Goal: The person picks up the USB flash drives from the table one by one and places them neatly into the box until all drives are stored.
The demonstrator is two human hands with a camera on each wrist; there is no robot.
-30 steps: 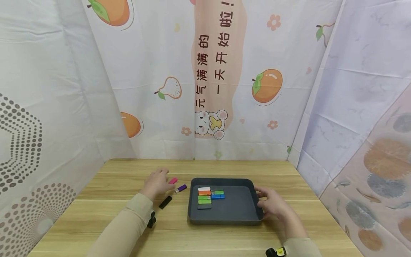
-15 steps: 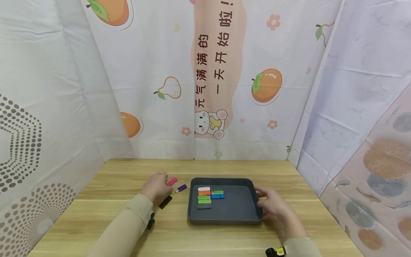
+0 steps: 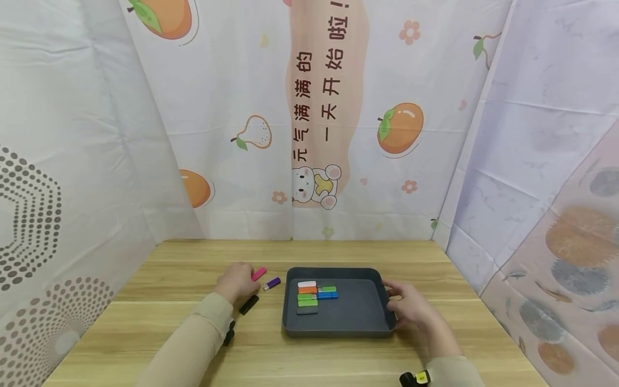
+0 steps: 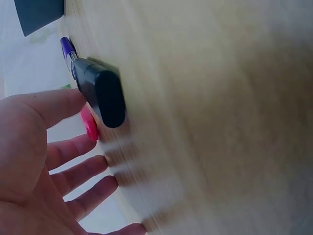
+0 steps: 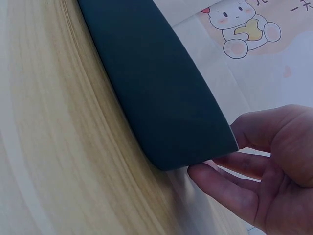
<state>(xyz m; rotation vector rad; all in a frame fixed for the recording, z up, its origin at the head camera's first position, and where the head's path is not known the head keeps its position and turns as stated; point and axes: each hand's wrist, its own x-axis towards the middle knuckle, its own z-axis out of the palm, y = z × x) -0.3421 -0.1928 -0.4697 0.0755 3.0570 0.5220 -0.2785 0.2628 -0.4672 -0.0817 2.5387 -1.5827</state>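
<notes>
My left hand (image 3: 238,281) is lowered to the table beside a pink USB stick (image 3: 258,274), its fingers spread and fingertips at the wood. In the left wrist view, the pink stick (image 4: 89,123) shows between thumb and index finger, and the index tip appears to touch it. A black USB stick (image 3: 249,305) lies nearer me, and a purple one (image 3: 272,284) with a metal plug lies to the right. My right hand (image 3: 411,303) grips the right wall of a dark grey tray (image 3: 358,334), thumb at the rim and fingers outside.
Inside the tray, several USB sticks form rows at the left: a white one (image 3: 307,284), an orange one (image 3: 307,290), green ones, a blue one (image 3: 328,295) and a dark grey one (image 3: 307,310). Printed cloth hangs behind and beside the wooden table (image 3: 338,365).
My left hand has come down and slightly nearer me, leaving more of the pink stick in sight. The right hand and the tray stay where they were.
</notes>
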